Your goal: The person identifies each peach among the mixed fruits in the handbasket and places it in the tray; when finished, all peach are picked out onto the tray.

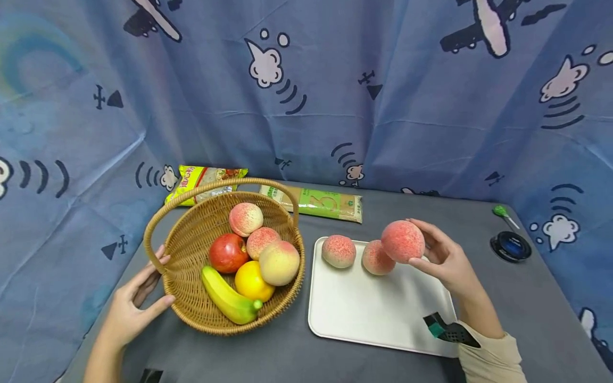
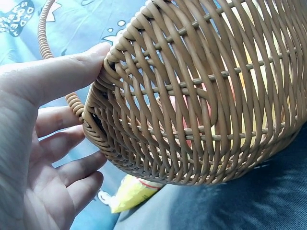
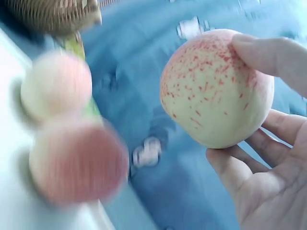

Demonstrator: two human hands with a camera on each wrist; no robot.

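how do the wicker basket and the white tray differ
The wicker basket is round, deep and woven; the white tray is rectangular, shallow and smooth. The basket has a tall arched handle; the tray shows none. The basket holds varied fruit, including a banana; the tray bears two peaches. Both rest on the gray table.

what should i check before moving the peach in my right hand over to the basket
1. Grip: ok, the right hand pinches the held peach between thumb and fingers.
2. Clearance: ok, the right wrist view shows a gap between it and the two peaches on the white tray.
3. Room: ok, bare weave shows inside the wicker basket, left of the apple and banana.
4. Basket steadiness: cannot tell; the left hand touches it, but how firmly doesn't show.
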